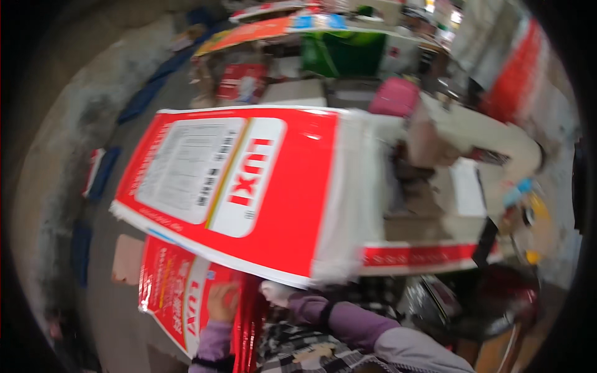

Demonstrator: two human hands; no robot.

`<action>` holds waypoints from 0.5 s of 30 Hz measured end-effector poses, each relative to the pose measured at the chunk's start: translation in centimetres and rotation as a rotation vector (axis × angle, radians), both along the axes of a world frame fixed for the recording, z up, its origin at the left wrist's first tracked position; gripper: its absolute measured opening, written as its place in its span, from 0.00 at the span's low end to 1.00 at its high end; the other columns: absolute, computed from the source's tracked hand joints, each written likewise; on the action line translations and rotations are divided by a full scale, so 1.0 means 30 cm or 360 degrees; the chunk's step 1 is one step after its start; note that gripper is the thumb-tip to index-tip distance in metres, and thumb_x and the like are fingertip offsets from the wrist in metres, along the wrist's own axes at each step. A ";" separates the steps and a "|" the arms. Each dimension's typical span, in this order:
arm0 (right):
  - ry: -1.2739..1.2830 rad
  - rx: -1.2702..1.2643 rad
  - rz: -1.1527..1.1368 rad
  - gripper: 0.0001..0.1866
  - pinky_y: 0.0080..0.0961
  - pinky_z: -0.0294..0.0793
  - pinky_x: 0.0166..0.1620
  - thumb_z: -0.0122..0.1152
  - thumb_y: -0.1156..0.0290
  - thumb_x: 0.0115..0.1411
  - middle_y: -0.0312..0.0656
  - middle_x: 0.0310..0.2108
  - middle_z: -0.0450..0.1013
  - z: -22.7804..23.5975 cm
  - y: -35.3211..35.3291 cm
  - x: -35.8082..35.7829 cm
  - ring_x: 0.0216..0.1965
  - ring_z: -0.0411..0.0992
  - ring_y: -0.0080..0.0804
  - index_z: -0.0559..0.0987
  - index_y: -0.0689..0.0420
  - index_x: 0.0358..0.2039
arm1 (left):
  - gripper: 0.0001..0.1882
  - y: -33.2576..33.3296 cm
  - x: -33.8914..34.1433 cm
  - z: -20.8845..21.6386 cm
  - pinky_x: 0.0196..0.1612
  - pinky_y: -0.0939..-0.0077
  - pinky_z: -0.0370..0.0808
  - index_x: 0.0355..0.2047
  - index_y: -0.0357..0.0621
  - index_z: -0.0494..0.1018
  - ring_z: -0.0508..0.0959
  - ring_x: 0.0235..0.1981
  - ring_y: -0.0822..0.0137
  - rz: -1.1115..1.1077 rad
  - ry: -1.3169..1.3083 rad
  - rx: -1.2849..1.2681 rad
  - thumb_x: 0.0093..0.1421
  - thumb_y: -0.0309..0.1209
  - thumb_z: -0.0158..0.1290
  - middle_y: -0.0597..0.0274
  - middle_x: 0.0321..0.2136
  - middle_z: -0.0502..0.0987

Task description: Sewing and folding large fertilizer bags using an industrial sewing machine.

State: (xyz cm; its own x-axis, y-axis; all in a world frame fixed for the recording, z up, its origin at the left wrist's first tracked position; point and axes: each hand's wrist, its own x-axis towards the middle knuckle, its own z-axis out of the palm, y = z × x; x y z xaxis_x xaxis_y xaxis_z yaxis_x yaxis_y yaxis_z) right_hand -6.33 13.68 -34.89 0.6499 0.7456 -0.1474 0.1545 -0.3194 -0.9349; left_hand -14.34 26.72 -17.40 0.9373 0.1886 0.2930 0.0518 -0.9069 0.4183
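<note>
A large red and white printed sack [298,205] lies flat across the work table, its whitish end toward the sewing machine [497,137]. Below its near edge, a second red and white sack [171,292] hangs toward my lap, with a shiny red fold between my hands. My left hand [222,301] is closed on this lower sack beside the fold. My right hand [278,293] looks pale and blurred, closed at the fold's other side just under the upper sack's edge. That edge partly hides its fingers.
Beyond the table are a pink rounded object [396,96], a green panel [343,53] and more red printed material [241,82]. A dark glossy bag-like heap [491,298] sits at the lower right. Blue folded pieces [102,174] lie along the left wall.
</note>
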 end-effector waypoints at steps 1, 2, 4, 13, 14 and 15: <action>-0.0289 0.0085 0.0055 0.11 0.43 0.72 0.35 0.51 0.64 0.56 0.48 0.29 0.75 -0.017 -0.021 -0.029 0.30 0.74 0.46 0.78 0.56 0.33 | 0.15 -0.159 0.197 0.114 0.40 0.62 0.71 0.34 0.42 0.75 0.75 0.35 0.52 -0.0356 -0.0059 -0.0127 0.44 0.25 0.62 0.57 0.30 0.76; -0.0706 0.0142 0.0076 0.14 0.43 0.72 0.37 0.51 0.62 0.55 0.50 0.33 0.76 -0.039 -0.056 -0.069 0.33 0.75 0.47 0.79 0.55 0.35 | 0.17 -0.311 0.322 0.115 0.41 0.60 0.68 0.36 0.45 0.74 0.73 0.37 0.52 -0.0686 -0.0207 -0.0258 0.44 0.30 0.63 0.57 0.32 0.75; -0.1078 0.0337 0.0158 0.16 0.42 0.73 0.42 0.50 0.61 0.55 0.50 0.37 0.77 0.238 -0.243 -0.066 0.38 0.76 0.48 0.79 0.55 0.40 | 0.30 -0.524 0.495 0.150 0.46 0.57 0.64 0.42 0.48 0.69 0.71 0.43 0.54 -0.0787 0.0292 0.0034 0.38 0.41 0.68 0.56 0.38 0.72; -0.0287 -0.0092 -0.1076 0.17 0.30 0.73 0.36 0.59 0.57 0.56 0.49 0.31 0.76 0.663 -0.788 0.289 0.32 0.76 0.42 0.78 0.60 0.35 | 0.05 -0.486 0.661 -0.023 0.23 0.80 0.67 0.25 0.40 0.78 0.69 0.19 0.79 -0.0628 0.0615 -0.1398 0.54 0.28 0.62 0.71 0.17 0.75; -0.0233 -0.0192 -0.1154 0.19 0.29 0.73 0.37 0.57 0.56 0.58 0.50 0.30 0.76 0.663 -0.772 0.329 0.33 0.76 0.42 0.78 0.61 0.34 | 0.04 -0.480 0.656 -0.006 0.23 0.82 0.66 0.27 0.39 0.79 0.68 0.19 0.81 -0.0628 0.0669 -0.1593 0.56 0.27 0.60 0.72 0.17 0.75; -0.0176 -0.0154 -0.1158 0.21 0.32 0.73 0.38 0.57 0.52 0.58 0.51 0.29 0.76 0.643 -0.728 0.352 0.33 0.76 0.45 0.78 0.61 0.32 | 0.04 -0.455 0.648 -0.007 0.23 0.83 0.67 0.31 0.39 0.80 0.69 0.20 0.82 -0.0663 0.0712 -0.1521 0.58 0.25 0.57 0.72 0.19 0.75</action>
